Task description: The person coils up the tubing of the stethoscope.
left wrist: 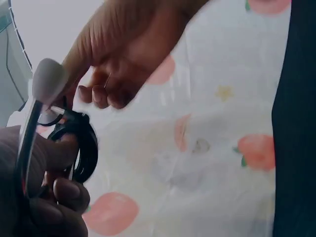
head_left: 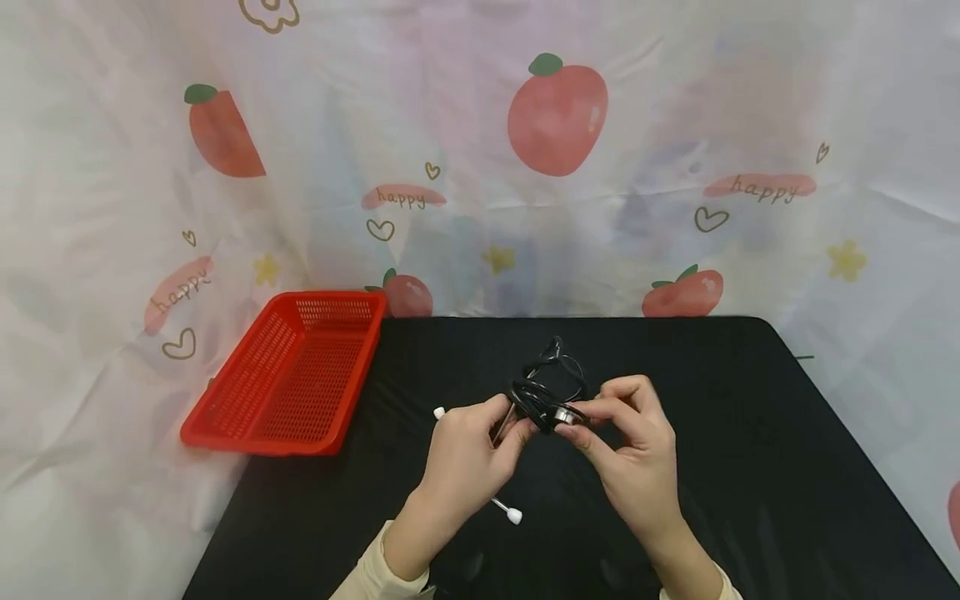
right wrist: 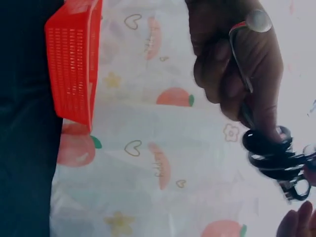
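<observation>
Both hands hold a stethoscope above the black table (head_left: 720, 467). Its black tubing (head_left: 542, 393) is wound into a small coil between the hands. My left hand (head_left: 504, 423) grips the metal ear tubes just below the coil; one white ear tip (head_left: 438, 412) sticks out left and the other (head_left: 514, 517) hangs below the wrist. My right hand (head_left: 594, 421) pinches the silver chest piece (head_left: 564, 414) against the coil. The left wrist view shows an ear tip (left wrist: 47, 79), the coil (left wrist: 86, 148) and the right hand (left wrist: 128, 54) above. In the right wrist view the left hand (right wrist: 237, 64) holds the coil (right wrist: 271, 153).
An empty red mesh basket (head_left: 288, 375) lies at the table's back left corner, partly off the black surface, also seen as the red basket (right wrist: 74, 64). A white cloth printed with fruit (head_left: 555, 117) hangs behind and around the table.
</observation>
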Motion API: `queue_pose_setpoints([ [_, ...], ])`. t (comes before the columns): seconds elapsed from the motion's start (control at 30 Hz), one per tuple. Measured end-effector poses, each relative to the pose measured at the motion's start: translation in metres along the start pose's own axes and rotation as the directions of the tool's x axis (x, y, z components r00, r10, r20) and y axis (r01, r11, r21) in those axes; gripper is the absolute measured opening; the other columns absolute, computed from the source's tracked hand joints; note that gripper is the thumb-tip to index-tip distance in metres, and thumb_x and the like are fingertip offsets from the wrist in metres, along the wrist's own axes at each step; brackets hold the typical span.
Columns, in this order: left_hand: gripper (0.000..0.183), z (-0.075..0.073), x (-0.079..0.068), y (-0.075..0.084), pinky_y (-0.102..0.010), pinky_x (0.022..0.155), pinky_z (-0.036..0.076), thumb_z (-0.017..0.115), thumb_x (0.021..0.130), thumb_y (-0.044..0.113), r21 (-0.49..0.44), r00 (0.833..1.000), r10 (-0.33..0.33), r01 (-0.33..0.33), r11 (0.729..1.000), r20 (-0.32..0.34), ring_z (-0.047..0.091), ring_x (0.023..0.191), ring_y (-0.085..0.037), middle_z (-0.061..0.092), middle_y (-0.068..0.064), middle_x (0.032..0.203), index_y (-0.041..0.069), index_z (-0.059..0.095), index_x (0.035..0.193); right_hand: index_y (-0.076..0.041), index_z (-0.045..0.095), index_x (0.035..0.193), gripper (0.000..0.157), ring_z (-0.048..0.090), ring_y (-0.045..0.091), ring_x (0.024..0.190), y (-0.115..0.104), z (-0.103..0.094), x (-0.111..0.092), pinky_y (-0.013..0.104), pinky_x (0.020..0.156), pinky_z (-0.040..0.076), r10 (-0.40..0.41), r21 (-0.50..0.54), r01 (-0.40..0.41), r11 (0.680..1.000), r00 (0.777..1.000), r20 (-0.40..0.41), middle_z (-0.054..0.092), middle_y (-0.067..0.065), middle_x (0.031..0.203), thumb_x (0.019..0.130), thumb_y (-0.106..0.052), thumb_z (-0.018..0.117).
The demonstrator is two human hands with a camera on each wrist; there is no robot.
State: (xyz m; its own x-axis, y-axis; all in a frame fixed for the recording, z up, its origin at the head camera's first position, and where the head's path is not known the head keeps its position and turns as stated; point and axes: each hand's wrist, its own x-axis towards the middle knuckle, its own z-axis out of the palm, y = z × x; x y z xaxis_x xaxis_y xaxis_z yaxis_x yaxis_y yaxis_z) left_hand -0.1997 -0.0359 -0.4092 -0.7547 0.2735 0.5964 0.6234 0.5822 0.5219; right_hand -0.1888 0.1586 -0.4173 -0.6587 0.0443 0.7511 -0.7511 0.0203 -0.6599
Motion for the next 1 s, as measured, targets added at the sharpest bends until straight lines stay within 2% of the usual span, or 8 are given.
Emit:
queue_pose_setpoints([
  [0.07, 0.031, 0.000, -0.003, 0.000, -0.011, 0.048, 0.023, 0.085, 0.085, 0.016, 0.074, 0.998, 0.059, -0.057, 0.996, -0.027, 0.033, 0.051, 0.006, 0.044, 0.013, 0.057, 0.019, 0.057, 0.073, 0.003, 0.072, 0.093, 0.016, 0.053, 0.017, 0.099, 0.000, 0.002, -0.002, 0.015, 0.087, 0.051, 0.024, -0.014, -0.025, 1.000, 0.999, -0.039, 0.051, 0.004, 0.112, 0.080, 0.002, 0.083],
  [0.17, 0.029, 0.000, -0.003, 0.001, -0.009, 0.050, 0.023, 0.085, 0.084, 0.014, 0.128, 0.987, 0.157, -0.151, 0.980, -0.038, 0.037, 0.052, 0.004, 0.047, 0.011, 0.059, 0.018, 0.058, 0.075, 0.010, 0.062, 0.091, 0.017, 0.057, 0.019, 0.112, -0.001, 0.003, -0.003, 0.019, 0.098, 0.051, 0.062, 0.101, -0.056, 0.993, 0.997, -0.055, 0.050, 0.010, 0.128, 0.083, 0.008, 0.078],
  [0.3, 0.031, 0.002, -0.001, 0.000, -0.008, 0.051, 0.022, 0.085, 0.085, 0.014, 0.134, 0.973, 0.227, -0.219, 0.966, -0.046, 0.039, 0.052, 0.002, 0.047, 0.010, 0.059, 0.017, 0.056, 0.074, 0.013, 0.052, 0.095, 0.017, 0.065, 0.018, 0.116, -0.001, 0.007, -0.005, 0.022, 0.098, 0.053, 0.042, 0.237, -0.026, 0.971, 0.997, -0.065, 0.048, 0.018, 0.139, 0.089, 0.015, 0.068],
  [0.53, 0.029, 0.011, -0.005, -0.003, -0.008, 0.052, 0.025, 0.084, 0.085, 0.011, 0.029, 0.978, 0.200, -0.199, 0.980, -0.057, 0.037, 0.053, 0.003, 0.047, 0.009, 0.059, 0.016, 0.058, 0.075, 0.015, 0.051, 0.097, 0.018, 0.067, 0.014, 0.100, 0.003, 0.014, -0.013, 0.020, 0.089, 0.055, -0.010, 0.302, 0.068, 0.951, 0.981, -0.192, 0.055, 0.015, 0.130, 0.091, 0.012, 0.068],
  [0.67, 0.026, 0.013, -0.007, -0.008, -0.008, 0.052, 0.026, 0.085, 0.083, 0.011, 0.054, 0.979, 0.196, -0.193, 0.980, -0.057, 0.039, 0.054, 0.003, 0.049, 0.009, 0.060, 0.016, 0.060, 0.077, 0.014, 0.049, 0.111, 0.030, 0.068, 0.015, 0.097, 0.001, 0.009, -0.010, 0.022, 0.084, 0.058, 0.032, 0.335, 0.022, 0.942, 0.987, -0.155, 0.058, 0.014, 0.120, 0.087, 0.019, 0.068],
  [0.83, 0.036, 0.009, -0.009, -0.015, -0.009, 0.050, 0.021, 0.088, 0.080, 0.013, 0.151, 0.967, 0.254, -0.247, 0.957, -0.028, 0.034, 0.052, 0.003, 0.044, 0.010, 0.059, 0.016, 0.054, 0.072, 0.005, 0.054, 0.120, 0.046, 0.071, 0.008, 0.087, -0.010, -0.013, -0.001, 0.019, 0.066, 0.055, 0.263, 0.152, -0.265, 0.952, 0.964, 0.032, 0.062, 0.005, 0.109, 0.082, 0.022, 0.072],
  [0.9, 0.038, 0.009, -0.009, -0.017, -0.009, 0.050, 0.019, 0.089, 0.080, 0.013, 0.150, 0.962, 0.274, -0.268, 0.952, -0.016, 0.032, 0.051, 0.003, 0.041, 0.010, 0.058, 0.016, 0.052, 0.071, 0.005, 0.059, 0.116, 0.042, 0.069, 0.005, 0.080, -0.014, -0.018, 0.001, 0.020, 0.057, 0.050, 0.298, 0.051, -0.301, 0.952, 0.953, 0.058, 0.064, 0.001, 0.103, 0.081, 0.020, 0.075],
  [1.0, 0.036, 0.012, -0.008, -0.017, -0.009, 0.051, 0.021, 0.088, 0.081, 0.012, 0.128, 0.958, 0.286, -0.282, 0.951, -0.016, 0.035, 0.051, 0.002, 0.043, 0.010, 0.059, 0.016, 0.053, 0.073, 0.010, 0.061, 0.112, 0.035, 0.067, 0.005, 0.075, -0.016, -0.014, -0.001, 0.022, 0.051, 0.044, 0.241, 0.001, -0.241, 0.971, 0.971, 0.000, 0.064, 0.000, 0.099, 0.082, 0.020, 0.074],
])
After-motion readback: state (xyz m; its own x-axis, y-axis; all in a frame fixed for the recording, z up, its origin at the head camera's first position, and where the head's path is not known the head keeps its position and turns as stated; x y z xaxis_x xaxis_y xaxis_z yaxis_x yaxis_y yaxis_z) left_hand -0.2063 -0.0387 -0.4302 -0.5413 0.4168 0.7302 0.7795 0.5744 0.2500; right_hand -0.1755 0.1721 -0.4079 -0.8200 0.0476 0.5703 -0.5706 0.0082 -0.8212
